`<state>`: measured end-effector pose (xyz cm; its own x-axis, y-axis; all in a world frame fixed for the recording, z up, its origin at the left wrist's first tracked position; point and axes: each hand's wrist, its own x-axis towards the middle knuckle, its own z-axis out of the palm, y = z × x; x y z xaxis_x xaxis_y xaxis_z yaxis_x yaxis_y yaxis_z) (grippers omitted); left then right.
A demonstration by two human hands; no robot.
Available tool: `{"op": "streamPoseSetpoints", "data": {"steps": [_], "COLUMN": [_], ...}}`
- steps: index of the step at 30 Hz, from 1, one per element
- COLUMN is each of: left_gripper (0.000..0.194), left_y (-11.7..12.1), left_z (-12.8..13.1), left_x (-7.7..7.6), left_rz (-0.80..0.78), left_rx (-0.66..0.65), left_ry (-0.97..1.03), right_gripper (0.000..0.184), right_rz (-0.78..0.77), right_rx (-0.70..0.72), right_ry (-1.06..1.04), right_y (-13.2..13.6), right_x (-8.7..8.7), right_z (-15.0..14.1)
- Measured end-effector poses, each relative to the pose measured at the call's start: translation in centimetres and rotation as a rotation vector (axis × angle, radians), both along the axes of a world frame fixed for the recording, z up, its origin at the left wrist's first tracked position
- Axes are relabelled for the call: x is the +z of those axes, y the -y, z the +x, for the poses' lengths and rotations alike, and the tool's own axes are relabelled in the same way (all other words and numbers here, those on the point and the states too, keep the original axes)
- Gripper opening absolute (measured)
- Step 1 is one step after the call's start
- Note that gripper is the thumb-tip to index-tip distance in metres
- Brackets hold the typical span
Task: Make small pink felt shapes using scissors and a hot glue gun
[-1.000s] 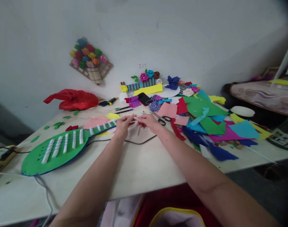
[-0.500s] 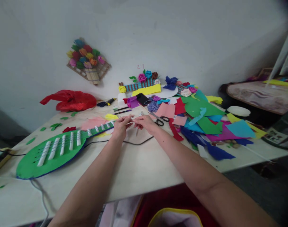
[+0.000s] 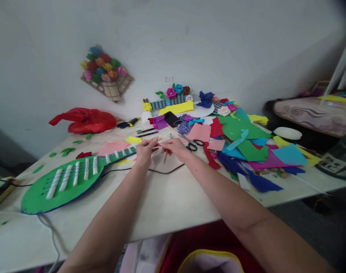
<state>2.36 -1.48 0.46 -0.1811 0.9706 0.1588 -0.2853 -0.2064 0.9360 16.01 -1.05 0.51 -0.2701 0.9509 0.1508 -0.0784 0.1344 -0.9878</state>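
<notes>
My left hand point(image 3: 144, 151) and my right hand point(image 3: 174, 146) meet fingertip to fingertip above the middle of the table. Both are closed in a pinch around something thin and whitish, too small to name. The neck of a green lute-shaped craft point(image 3: 84, 193) reaches close to my left hand; white rolled strips and thin strings cross its face. Just right of my right hand lie black-handled scissors point(image 3: 193, 145). A black cable point(image 3: 167, 173) runs along the table behind my wrists.
Coloured paper scraps point(image 3: 241, 132) cover the right side. A red plastic bag point(image 3: 90, 120) lies at the back left, and a black phone point(image 3: 171, 119) near a ball of purple yarn point(image 3: 184, 127). Paper flowers point(image 3: 178, 89) stand against the wall. A dark jar point(image 3: 339, 159) is far right.
</notes>
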Motion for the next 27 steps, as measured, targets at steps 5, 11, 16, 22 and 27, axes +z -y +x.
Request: {"op": "streamPoseSetpoints", "data": {"steps": [5, 11, 16, 22, 27], "left_gripper": [0.038, 0.036, 0.039, 0.028, 0.025], "left_y": [0.19, -0.17, -0.15, -0.14, 0.04], "left_z": [-0.09, -0.37, -0.43, -0.67, -0.86], "left_x": [0.23, -0.19, -0.03, -0.01, 0.13], "left_rz": [0.000, 0.011, 0.032, 0.040, 0.050], "left_rx": [-0.042, -0.053, -0.135, -0.181, -0.218], "left_ry": [-0.044, 0.020, 0.036, 0.079, 0.073], "right_gripper": [0.021, 0.023, 0.021, 0.021, 0.023], "right_rz": [-0.025, -0.020, -0.070, -0.181, -0.202], "right_rx": [-0.006, 0.023, 0.064, 0.121, 0.165], "right_ry": [-0.008, -0.045, -0.129, -0.217, -0.261], "right_y": [0.42, 0.33, -0.09, -0.18, -0.25], "right_x": [0.33, 0.03, -0.28, -0.13, -0.22], "right_z": [-0.06, -0.13, 0.01, 0.21, 0.37]}}
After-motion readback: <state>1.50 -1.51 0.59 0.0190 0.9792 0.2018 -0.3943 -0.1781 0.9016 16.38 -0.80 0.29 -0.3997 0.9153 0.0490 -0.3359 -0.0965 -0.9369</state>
